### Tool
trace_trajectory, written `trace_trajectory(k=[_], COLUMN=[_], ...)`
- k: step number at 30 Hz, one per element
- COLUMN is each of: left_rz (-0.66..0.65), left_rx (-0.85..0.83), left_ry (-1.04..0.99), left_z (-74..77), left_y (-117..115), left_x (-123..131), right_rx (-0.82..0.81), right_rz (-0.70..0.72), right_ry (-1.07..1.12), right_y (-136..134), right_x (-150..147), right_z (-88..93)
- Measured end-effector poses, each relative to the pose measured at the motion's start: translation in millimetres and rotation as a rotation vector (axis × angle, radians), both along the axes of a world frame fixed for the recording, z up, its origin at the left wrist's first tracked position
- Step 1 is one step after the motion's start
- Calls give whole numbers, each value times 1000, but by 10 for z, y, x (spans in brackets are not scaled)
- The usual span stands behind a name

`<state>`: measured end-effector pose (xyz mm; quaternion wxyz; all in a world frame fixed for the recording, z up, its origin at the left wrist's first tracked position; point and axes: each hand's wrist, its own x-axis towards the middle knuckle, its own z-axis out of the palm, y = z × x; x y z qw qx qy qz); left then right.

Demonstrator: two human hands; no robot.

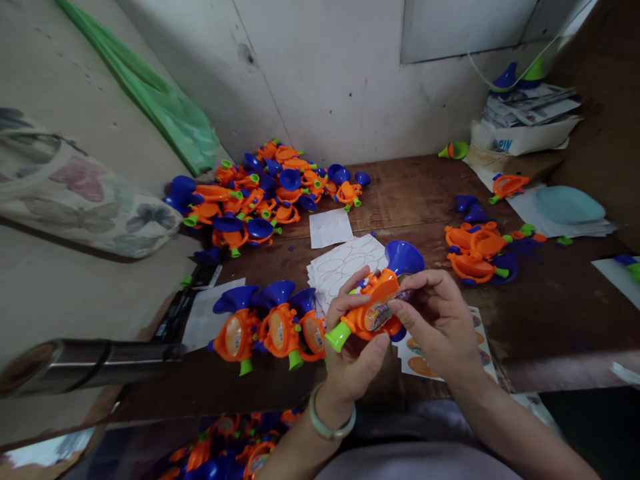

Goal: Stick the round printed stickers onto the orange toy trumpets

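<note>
Slanting diagonally, the toy trumpet [376, 313] points its bell [404, 257] toward upper right

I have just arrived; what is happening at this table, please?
A person's left hand holds an orange toy trumpet, and the right hand is at its side, close to a printed label. Three similar toys stand in a row to the left, with a heap of others behind them. A sticker sheet shows partly beneath the right hand.
</note>
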<state>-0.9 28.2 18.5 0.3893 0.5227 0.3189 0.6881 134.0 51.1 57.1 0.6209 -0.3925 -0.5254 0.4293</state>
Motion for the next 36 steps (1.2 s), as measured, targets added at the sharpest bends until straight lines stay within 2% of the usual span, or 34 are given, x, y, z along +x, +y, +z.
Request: trace_trajectory(k=[19,36], left_rz=[114,90], left_rx=[97,126], left_ry=[127,2], left_z=[10,-14], left_y=[65,67], left_x=[22,78], right_rx=[-68,-63], right_rz=[-14,-8], right_ry=[69,53], right_y=[-9,-8], right_x=[-13,-19], right_z=[12,-31])
